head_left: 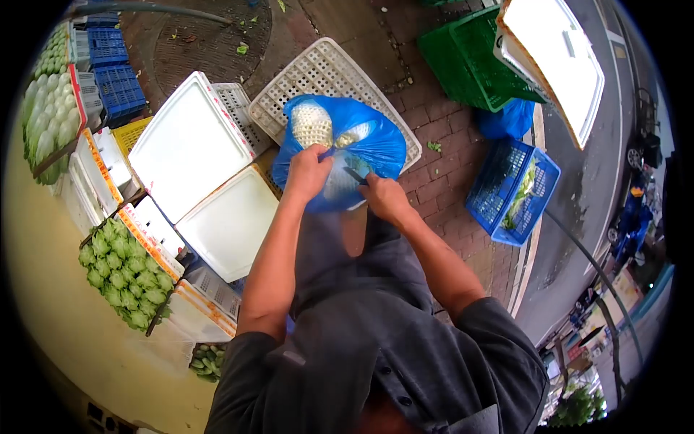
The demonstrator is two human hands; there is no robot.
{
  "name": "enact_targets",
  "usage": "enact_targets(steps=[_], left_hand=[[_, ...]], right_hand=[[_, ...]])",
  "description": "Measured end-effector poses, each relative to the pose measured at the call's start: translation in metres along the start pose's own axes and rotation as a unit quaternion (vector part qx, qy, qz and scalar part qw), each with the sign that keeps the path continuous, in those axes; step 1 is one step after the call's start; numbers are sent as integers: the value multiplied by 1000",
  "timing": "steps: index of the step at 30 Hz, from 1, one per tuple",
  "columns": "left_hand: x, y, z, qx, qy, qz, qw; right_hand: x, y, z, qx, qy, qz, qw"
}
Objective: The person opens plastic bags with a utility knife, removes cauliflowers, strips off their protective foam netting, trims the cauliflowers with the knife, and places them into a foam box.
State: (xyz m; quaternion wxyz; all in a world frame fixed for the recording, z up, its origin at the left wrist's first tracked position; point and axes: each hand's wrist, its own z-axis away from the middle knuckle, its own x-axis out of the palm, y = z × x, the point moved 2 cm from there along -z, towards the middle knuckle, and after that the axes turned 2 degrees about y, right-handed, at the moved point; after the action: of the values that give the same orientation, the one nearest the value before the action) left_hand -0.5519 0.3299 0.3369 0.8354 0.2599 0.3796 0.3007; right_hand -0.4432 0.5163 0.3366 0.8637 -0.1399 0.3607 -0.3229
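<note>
Brick paving [437,173] spreads beneath us beside a road [557,246], and we stand outdoors over a blue plastic bag [379,134]. The bag lies between our two hands, over the middle and near side of a pale perforated crate [354,72]; we cannot tell whether the crate bears its full weight. Only the crate's far corner, right corner and left corner show around it. White foam netting [312,124] wraps a rounded piece at the bag's far left side, with another pale piece beside it.

Our left hand [309,173] has its fingers pinched on the plastic, just below the netted piece. Our right hand [388,199] has its fingers clenched around a slim dark object [354,175] at the bag's near right side; we cannot make out its tip.

Left of the crate we see a white foam box [189,137] close by, and farther off, heaped green vegetables [123,271]. Well to the right of the crate stand a green crate [455,61] and, nearer to us, a blue basket [499,188] holding leaves [522,195].
</note>
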Motion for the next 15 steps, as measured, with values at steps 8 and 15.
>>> enact_targets(steps=[8, 15], left_hand=[[-4, -8, 26, 31, 49, 18, 998], [11, -22, 35, 58, 91, 65, 992]], right_hand=[[-10, -37, -44, 8, -88, -248, 965], [-6, -30, -59, 124, -253, -506, 815]])
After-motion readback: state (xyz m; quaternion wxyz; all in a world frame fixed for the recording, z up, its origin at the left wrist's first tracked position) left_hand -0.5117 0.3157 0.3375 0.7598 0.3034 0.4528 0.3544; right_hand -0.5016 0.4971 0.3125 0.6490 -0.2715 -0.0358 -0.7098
